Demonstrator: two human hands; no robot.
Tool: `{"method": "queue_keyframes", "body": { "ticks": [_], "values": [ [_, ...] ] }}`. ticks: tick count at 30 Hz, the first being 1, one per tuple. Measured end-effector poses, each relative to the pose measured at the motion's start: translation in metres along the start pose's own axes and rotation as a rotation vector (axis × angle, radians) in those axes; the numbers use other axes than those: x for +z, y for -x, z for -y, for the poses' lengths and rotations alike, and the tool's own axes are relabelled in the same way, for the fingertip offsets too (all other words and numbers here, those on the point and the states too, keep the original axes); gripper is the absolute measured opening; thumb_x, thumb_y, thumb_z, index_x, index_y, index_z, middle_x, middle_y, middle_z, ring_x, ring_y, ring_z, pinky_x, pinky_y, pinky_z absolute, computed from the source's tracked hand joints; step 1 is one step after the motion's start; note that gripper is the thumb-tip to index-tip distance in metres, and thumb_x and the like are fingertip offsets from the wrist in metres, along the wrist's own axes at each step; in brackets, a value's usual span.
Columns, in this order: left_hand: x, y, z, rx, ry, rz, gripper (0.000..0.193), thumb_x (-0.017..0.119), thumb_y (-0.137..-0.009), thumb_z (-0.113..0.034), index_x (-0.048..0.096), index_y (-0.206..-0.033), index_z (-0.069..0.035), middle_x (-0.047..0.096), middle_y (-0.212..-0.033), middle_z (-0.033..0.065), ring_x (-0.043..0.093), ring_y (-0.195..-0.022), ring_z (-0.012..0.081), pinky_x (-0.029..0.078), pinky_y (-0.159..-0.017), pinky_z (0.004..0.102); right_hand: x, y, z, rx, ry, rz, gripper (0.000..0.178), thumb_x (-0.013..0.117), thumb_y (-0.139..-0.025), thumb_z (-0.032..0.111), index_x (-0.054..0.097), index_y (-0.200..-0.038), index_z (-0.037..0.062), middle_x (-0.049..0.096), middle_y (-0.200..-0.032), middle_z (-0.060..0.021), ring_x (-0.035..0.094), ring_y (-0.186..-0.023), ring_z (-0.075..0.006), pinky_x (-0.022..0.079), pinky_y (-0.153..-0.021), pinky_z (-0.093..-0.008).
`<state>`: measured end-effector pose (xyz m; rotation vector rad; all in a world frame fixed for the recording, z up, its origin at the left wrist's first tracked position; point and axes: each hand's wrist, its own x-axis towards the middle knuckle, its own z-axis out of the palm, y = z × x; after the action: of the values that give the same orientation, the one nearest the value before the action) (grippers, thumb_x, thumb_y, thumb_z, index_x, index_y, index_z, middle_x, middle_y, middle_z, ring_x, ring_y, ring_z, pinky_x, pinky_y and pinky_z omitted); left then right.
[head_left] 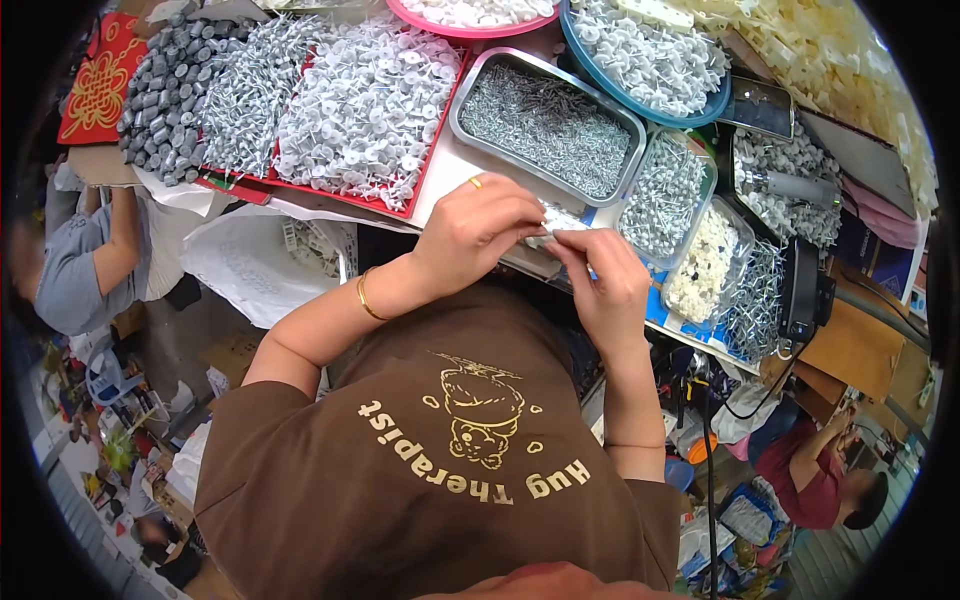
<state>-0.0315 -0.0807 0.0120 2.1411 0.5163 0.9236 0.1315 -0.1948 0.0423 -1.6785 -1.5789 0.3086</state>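
Note:
Just in front of my chest, at the table's near edge, my left hand [487, 222] and my right hand [607, 272] meet with their fingertips pinched together. Between them is a small whitish piece [546, 229], mostly covered by the fingers, so its exact kind does not show. Right beyond the hands stands a steel tray [457, 112] of small loose screws [545, 125]. Close to my right hand are a clear tub of silvery screws or nails [662, 190] and another clear container of small cream-white pieces [703, 262].
To the left, a red tray [436, 150] holds white disc-headed plastic parts; silvery pins and grey cylindrical caps [165, 95] lie beside it. A blue basin [600, 75], pink basin [470, 30] and phone [760, 107] sit behind. A white sack [235, 262] hangs below. Other people work at both sides.

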Motion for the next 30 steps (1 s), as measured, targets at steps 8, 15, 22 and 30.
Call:
{"method": "queue_keyframes", "body": {
  "ticks": [8,15,22,30],
  "values": [
    [-0.001,0.004,-0.007,0.27,-0.219,0.212,0.019,0.075,-0.069,-0.005,0.069,-0.085,-0.012,0.064,-0.096,0.0009,0.059,-0.094,0.0233,0.038,-0.093,0.0423,-0.018,-0.013,0.002,0.305,-0.163,0.197,0.01,0.075,-0.083,-0.002,0.071,-0.092,-0.0024,0.072,-0.086,-0.0111,0.07,-0.076,-0.0183,0.053,-0.069,-0.0291],
    [-0.006,0.008,0.005,0.013,-0.126,0.213,0.029,0.081,-0.077,-0.013,0.065,-0.101,-0.01,0.066,-0.1,0.0047,0.061,-0.098,0.0243,0.038,-0.093,0.0405,-0.038,-0.092,-0.023,0.145,0.037,-0.212,0.014,0.072,-0.089,0.007,0.074,-0.102,0.0014,0.072,-0.09,-0.0101,0.067,-0.077,-0.0183,0.053,-0.073,-0.0303],
    [-0.063,-0.006,0.021,-0.041,-0.286,-0.058,0.039,0.08,-0.083,-0.028,0.066,-0.115,-0.011,0.069,-0.103,0.0037,0.061,-0.099,0.0232,0.035,-0.098,0.0395,-0.033,-0.202,-0.122,-0.014,0.929,-0.325,0.035,0.073,-0.082,0.035,0.073,-0.116,0.0281,0.059,-0.117,-0.0099,0.057,-0.108,-0.0375,0.045,-0.091,-0.0552],
    [-0.314,0.025,0.154,-0.566,-1.41,-0.587,0.024,0.075,-0.08,-0.028,0.075,-0.103,-0.02,0.069,-0.105,0.0062,0.06,-0.107,0.0314,0.037,-0.09,0.0528,-0.032,-0.173,-0.094,0.005,0.234,-0.39,0.023,0.065,-0.097,0.016,0.067,-0.112,-0.0012,0.07,-0.104,-0.011,0.067,-0.095,-0.0222,0.051,-0.087,-0.0349]
  ]
}}
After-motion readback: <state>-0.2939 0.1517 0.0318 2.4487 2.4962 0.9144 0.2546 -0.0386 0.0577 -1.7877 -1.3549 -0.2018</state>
